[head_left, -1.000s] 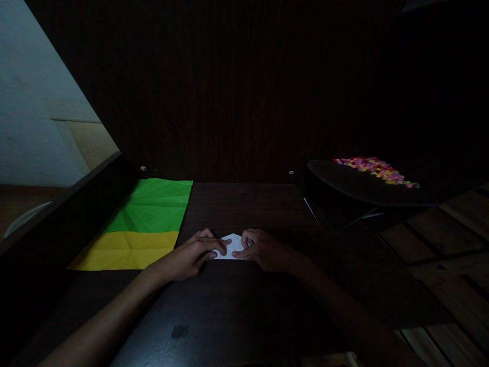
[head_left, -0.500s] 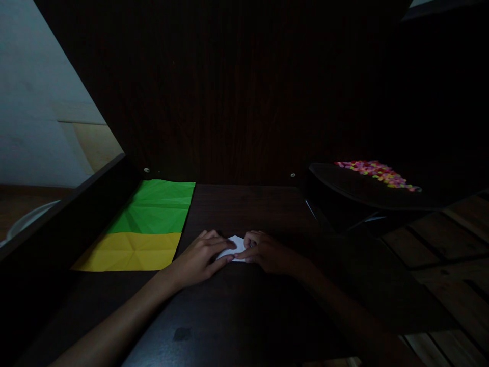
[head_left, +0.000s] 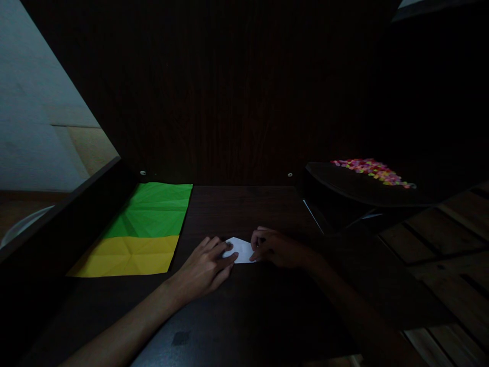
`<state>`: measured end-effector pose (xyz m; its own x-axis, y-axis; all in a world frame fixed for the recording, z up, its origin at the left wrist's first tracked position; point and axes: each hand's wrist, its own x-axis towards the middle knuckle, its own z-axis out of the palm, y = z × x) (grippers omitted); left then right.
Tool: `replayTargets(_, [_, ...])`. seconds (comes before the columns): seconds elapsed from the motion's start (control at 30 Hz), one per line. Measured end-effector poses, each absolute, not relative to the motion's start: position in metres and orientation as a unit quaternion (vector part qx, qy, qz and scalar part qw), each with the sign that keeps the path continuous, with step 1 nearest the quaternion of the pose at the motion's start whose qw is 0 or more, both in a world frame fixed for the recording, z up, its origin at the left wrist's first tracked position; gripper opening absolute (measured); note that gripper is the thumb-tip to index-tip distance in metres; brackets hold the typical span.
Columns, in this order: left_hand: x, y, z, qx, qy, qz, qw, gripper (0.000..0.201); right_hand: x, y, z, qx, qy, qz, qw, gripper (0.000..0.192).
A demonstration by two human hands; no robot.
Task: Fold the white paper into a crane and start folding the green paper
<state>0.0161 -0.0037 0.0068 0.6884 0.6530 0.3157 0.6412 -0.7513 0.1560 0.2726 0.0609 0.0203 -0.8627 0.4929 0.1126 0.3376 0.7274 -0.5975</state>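
A small piece of folded white paper (head_left: pixel 243 250) with a pointed top lies flat on the dark wooden surface in front of me. My left hand (head_left: pixel 206 266) holds down its left part, with the index fingertip and thumb pressing on the paper. On the other side, my right hand (head_left: pixel 278 248) has its fingers curled, and its thumb and fingers grip the paper's right edge. To the left of my left hand lie a creased green sheet (head_left: pixel 158 210) and a creased yellow sheet (head_left: pixel 126 255) below it.
Behind the surface rises a tall dark wooden panel (head_left: pixel 214 102). A raised board (head_left: pixel 64 199) edges the left side. On a dark rounded ledge (head_left: pixel 344 186) at the right lies a pile of small colourful pieces (head_left: pixel 376 171). Wooden slats (head_left: pixel 446 229) show at the lower right.
My right hand has shifted slightly right, towards the paper's right edge, so more white paper shows between my hands. My left thumb now lies on the paper's face. The view has shifted a little.
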Motion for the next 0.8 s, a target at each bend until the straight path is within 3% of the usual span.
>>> replayTargets(0.23, [0.015,-0.003,0.007,0.917,0.351,0.186,0.035,0.030,0.272,0.061,0.021,-0.293,-0.891,0.255,0.235,0.014])
replayTargets(0.33, [0.016,-0.003,0.007,0.914,0.356,0.191,0.040,0.029,0.264,0.057,0.019,-0.293,-0.893,0.265,0.218,0.005])
replayTargets(0.8, [0.017,-0.002,0.002,0.906,0.364,0.212,0.037,0.026,0.264,0.056,0.018,-0.287,-0.893,0.310,0.157,0.006])
